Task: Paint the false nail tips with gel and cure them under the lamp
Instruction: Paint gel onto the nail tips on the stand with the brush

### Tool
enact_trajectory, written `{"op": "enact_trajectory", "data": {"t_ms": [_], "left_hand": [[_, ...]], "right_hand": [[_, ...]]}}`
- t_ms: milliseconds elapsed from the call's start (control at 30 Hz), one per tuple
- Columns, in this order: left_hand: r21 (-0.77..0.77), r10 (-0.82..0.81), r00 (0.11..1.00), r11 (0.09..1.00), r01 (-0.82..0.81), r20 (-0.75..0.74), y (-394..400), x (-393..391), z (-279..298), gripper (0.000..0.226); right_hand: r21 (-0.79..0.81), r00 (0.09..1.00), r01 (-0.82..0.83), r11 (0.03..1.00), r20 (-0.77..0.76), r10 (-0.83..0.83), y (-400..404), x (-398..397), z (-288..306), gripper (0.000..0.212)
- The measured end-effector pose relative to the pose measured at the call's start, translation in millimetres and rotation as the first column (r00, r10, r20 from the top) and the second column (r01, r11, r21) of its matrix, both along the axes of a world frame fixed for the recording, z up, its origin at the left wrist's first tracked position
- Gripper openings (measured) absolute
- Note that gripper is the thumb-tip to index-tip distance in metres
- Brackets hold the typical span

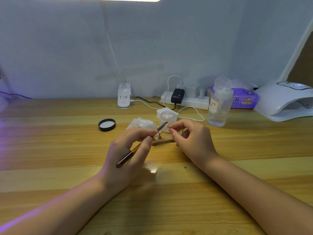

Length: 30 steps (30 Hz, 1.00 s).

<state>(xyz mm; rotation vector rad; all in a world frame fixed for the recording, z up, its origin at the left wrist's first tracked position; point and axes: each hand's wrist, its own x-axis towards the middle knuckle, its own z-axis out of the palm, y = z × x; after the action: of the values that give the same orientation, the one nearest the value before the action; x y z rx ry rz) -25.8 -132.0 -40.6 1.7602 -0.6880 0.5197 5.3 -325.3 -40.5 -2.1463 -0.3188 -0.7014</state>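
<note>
My left hand (pixel 130 150) grips a dark brown gel brush (pixel 133 150) like a pen, its tip raised toward the middle. My right hand (pixel 191 138) pinches a small pale pink false nail tip (pixel 166 126) on a short stick, right at the brush tip. Below and between the hands lies a wooden nail-tip stand (pixel 162 141) with small metal holders. A clear open jar (pixel 166 118) stands just behind the nail tip. The white curing lamp (pixel 286 100) sits at the far right of the wooden table (pixel 67 167).
A black jar lid (pixel 107 124) lies left of the hands, crumpled cotton pads (pixel 141 123) beside it. A clear pump bottle (pixel 219 104), purple tissue pack (pixel 243 99), power strip (pixel 184 100) with cables and a desk lamp base (pixel 124 99) line the back.
</note>
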Motion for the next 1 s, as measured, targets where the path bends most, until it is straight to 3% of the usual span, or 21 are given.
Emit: {"op": "enact_trajectory", "data": {"t_ms": [100,300,567,1000], "left_hand": [[0.039,-0.019,1.0,0.999,0.019,-0.005,-0.3,1.6,-0.1,0.017],[-0.059,-0.026,0.997,0.998,0.022,-0.071,1.5,0.5,-0.6,0.021],[-0.062,-0.044,0.99,0.997,0.036,-0.132,-0.8,0.4,0.2,0.03],[-0.118,-0.051,0.983,0.993,0.03,-0.174,-1.9,0.4,0.9,0.022]], "right_hand": [[-0.002,1.0,-0.011,1.0,0.001,0.011,0.4,0.3,0.1,0.009],[0.027,1.0,-0.002,1.0,-0.019,0.002,-1.0,1.4,-1.4,0.007],[0.033,0.999,-0.026,0.999,-0.022,0.026,0.2,0.4,-0.9,0.011],[0.066,0.998,-0.046,0.997,-0.038,0.048,1.1,-0.5,-0.3,0.009]]}}
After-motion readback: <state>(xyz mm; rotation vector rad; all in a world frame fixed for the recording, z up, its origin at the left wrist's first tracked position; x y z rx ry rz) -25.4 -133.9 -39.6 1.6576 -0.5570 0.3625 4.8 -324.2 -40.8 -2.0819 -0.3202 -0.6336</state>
